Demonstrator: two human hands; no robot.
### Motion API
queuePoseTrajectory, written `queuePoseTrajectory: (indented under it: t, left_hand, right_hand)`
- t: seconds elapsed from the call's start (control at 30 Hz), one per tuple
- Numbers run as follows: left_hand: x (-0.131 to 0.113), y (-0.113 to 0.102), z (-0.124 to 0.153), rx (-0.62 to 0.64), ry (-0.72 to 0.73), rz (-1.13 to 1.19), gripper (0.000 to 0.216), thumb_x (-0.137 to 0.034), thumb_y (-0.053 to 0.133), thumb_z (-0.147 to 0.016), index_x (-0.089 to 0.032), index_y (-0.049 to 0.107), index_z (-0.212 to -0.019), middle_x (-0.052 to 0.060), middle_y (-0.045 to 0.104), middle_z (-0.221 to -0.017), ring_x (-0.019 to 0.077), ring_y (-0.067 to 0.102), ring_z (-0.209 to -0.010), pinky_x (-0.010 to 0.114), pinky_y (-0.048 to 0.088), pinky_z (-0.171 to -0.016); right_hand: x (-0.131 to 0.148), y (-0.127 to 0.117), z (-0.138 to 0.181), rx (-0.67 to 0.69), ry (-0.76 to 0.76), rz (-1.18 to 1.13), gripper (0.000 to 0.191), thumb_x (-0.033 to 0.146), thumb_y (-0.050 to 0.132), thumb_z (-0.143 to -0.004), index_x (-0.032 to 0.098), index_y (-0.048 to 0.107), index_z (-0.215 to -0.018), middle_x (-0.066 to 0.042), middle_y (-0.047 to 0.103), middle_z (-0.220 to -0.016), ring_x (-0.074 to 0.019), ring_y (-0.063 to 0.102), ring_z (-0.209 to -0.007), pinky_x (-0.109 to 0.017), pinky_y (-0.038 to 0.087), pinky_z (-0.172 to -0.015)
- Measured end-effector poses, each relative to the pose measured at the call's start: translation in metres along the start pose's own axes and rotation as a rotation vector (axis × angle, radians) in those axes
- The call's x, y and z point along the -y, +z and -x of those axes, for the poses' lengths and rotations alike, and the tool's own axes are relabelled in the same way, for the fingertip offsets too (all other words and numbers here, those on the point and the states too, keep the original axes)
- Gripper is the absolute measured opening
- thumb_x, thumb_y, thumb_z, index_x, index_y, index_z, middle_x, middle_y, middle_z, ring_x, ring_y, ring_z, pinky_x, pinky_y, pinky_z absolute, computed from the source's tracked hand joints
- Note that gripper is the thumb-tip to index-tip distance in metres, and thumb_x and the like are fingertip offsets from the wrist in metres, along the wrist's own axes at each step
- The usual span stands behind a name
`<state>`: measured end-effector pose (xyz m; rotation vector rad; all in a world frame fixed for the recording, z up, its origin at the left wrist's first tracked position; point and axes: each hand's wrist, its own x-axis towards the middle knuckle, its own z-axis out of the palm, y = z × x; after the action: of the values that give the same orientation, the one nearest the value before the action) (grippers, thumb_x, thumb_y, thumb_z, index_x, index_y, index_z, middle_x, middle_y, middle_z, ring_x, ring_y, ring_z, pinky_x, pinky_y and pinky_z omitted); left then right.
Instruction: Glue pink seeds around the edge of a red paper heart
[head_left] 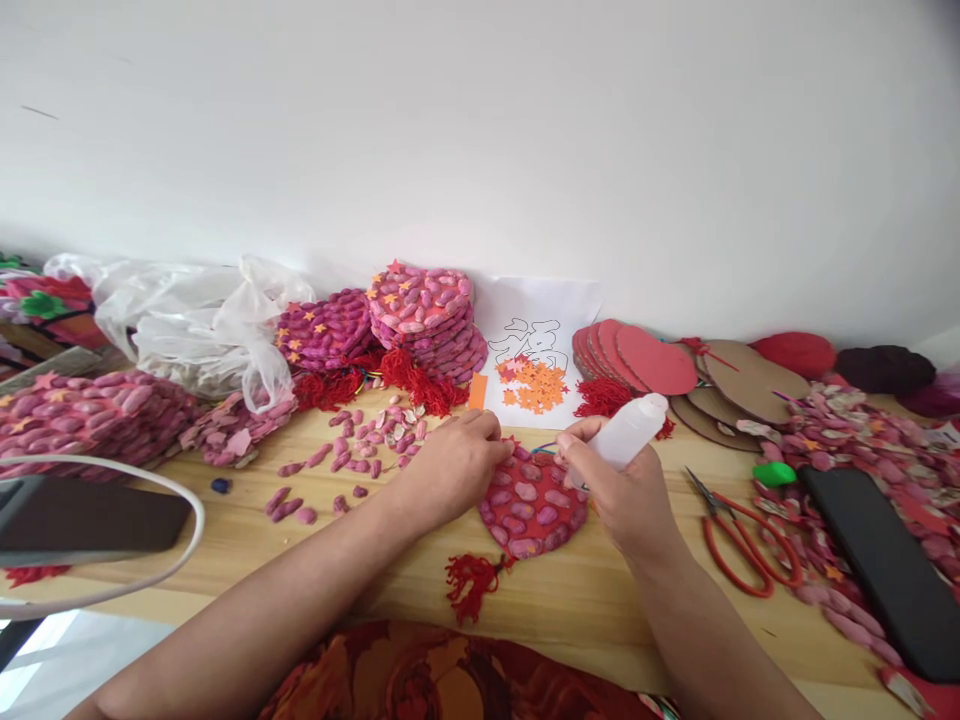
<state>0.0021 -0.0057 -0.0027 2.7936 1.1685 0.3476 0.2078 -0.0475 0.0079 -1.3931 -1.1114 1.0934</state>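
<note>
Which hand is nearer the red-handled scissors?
Right. The right hand, holding a white bottle, is left of the scissors; the left hand is farther left, at the peanut ornament.

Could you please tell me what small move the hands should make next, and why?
Perhaps gently squeeze the white bottle over the shell-covered red piece: the right hand holds it slanting down toward the piece's right edge, while the left hand is at the upper left.

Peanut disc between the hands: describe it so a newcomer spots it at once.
On the table, look between the left hand and right hand, which grips a bottle. The peanut disc lies there, red tassel on its near side. Unlike the stacked discs behind, it lies singly.
</note>
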Motion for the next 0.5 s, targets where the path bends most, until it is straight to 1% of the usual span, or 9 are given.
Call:
queuePoseTrajectory:
  t: [0.1,0.2,0.33,0.5]
  left_hand:
    - [-0.0001,-0.0007,-0.0003,-0.004,-0.001,0.001,0.023,-0.010,0.058,-0.094,-0.020,0.079,-0.090,0.006,0.065,-0.090,0.0202,0.056,-0.084,0.033,0.046,-0.074]
    - [-0.0005,-0.0020,-0.0003,0.003,-0.007,0.001,0.024,-0.010,0.058,-0.095,-0.020,0.079,-0.091,0.006,0.065,-0.090,0.0200,0.057,-0.084,0.032,0.046,-0.074]
    - [-0.0002,-0.0019,0.0000,0.013,-0.012,-0.001,0.025,-0.011,0.058,-0.095,-0.021,0.080,-0.096,0.007,0.067,-0.093,0.0201,0.058,-0.085,0.032,0.047,-0.075]
    - [-0.0007,-0.0025,-0.0003,0.022,-0.017,-0.008,0.025,-0.011,0.058,-0.095,-0.021,0.081,-0.097,0.007,0.068,-0.093,0.0204,0.059,-0.086,0.033,0.049,-0.076]
  right_hand:
    - [-0.0014,-0.0006,-0.0011,-0.003,0.006,-0.040,0.024,0.042,0.076,-0.082,0.022,0.064,-0.075,0.000,0.062,-0.063,-0.0139,0.053,-0.054,-0.027,0.042,-0.052]
    - [-0.0015,-0.0010,-0.0023,-0.003,0.006,-0.067,0.024,0.041,0.076,-0.082,0.022,0.064,-0.075,0.001,0.060,-0.060,-0.0135,0.052,-0.052,-0.027,0.041,-0.050]
    - [-0.0005,-0.0007,-0.0025,-0.015,0.002,-0.093,0.023,0.041,0.076,-0.082,0.021,0.066,-0.076,0.000,0.061,-0.061,-0.0135,0.053,-0.053,-0.027,0.044,-0.052]
    - [-0.0007,-0.0002,-0.0027,-0.028,-0.001,-0.110,0.023,0.040,0.077,-0.080,0.020,0.065,-0.075,0.000,0.063,-0.064,-0.0137,0.054,-0.053,-0.028,0.045,-0.053]
